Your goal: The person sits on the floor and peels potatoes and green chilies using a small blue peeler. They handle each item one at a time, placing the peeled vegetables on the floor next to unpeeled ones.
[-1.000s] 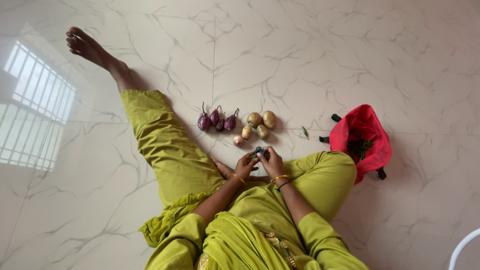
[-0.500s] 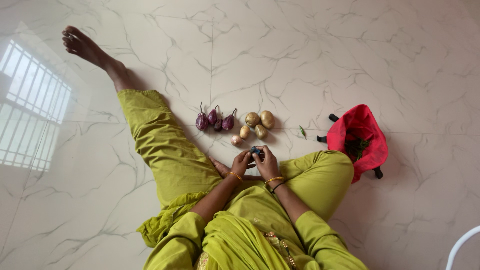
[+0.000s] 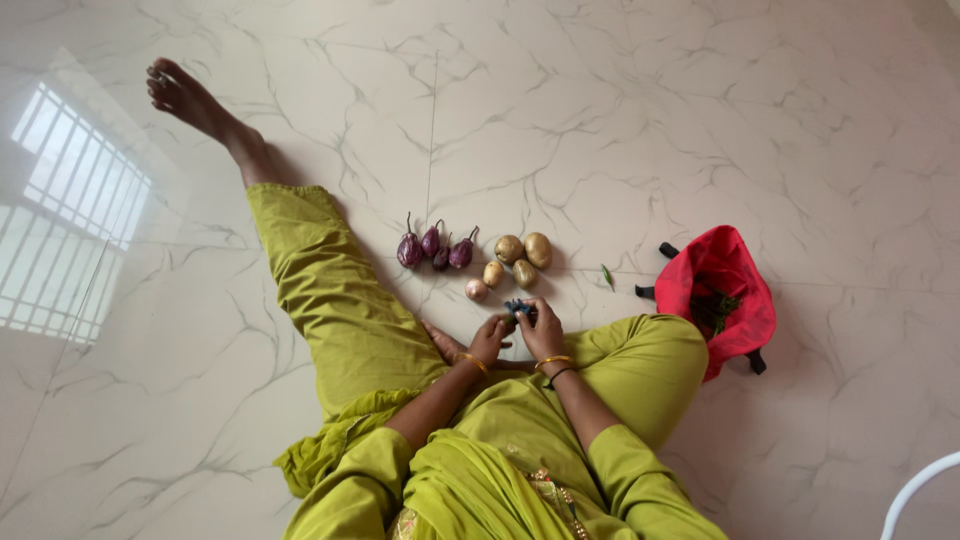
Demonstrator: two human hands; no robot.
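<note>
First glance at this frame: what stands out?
Both hands, left hand and right hand, meet over a small dark blue object just in front of the person's lap. Beyond them on the glossy white marble floor lie small purple eggplants beside tan round potatoes. An open red fabric bag with greens inside sits by the right knee.

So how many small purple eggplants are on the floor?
4, in a row on the tiled floor left of the potatoes: eggplant one, two, three, four. The third is partly hidden.
</note>
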